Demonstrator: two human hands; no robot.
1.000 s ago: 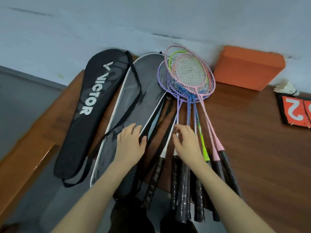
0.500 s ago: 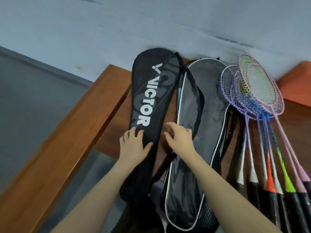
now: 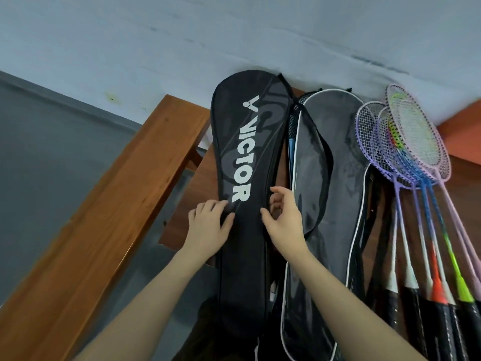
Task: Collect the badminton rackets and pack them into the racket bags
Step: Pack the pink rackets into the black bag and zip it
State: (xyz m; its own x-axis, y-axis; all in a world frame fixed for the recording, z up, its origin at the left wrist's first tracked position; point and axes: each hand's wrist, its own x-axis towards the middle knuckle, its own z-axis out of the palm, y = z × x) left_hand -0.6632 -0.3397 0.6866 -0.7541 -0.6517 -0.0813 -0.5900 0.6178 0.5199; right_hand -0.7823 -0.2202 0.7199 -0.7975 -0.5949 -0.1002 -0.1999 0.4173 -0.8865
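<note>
A black racket bag (image 3: 244, 157) with white VICTOR lettering lies lengthwise on the wooden table (image 3: 466, 204). My left hand (image 3: 208, 227) rests flat on its left edge, fingers apart. My right hand (image 3: 283, 222) pinches its right edge, thumb on top and fingers curled at the side. Right of it lies a grey racket bag (image 3: 341, 152) with white piping and a black strap across it. Further right, several rackets (image 3: 408, 152) are stacked with pink, purple and blue frames, their black grips toward me.
A wooden bench rail (image 3: 104, 217) runs along the left, with grey floor (image 3: 52, 157) beyond it. The pale wall (image 3: 234, 35) stands right behind the bag tops. An orange block (image 3: 466, 121) sits at the far right against the wall.
My hands have left the rackets and the grey bag and come onto the black bag. The right hand has gone from the grey bag to the black bag's right edge.
</note>
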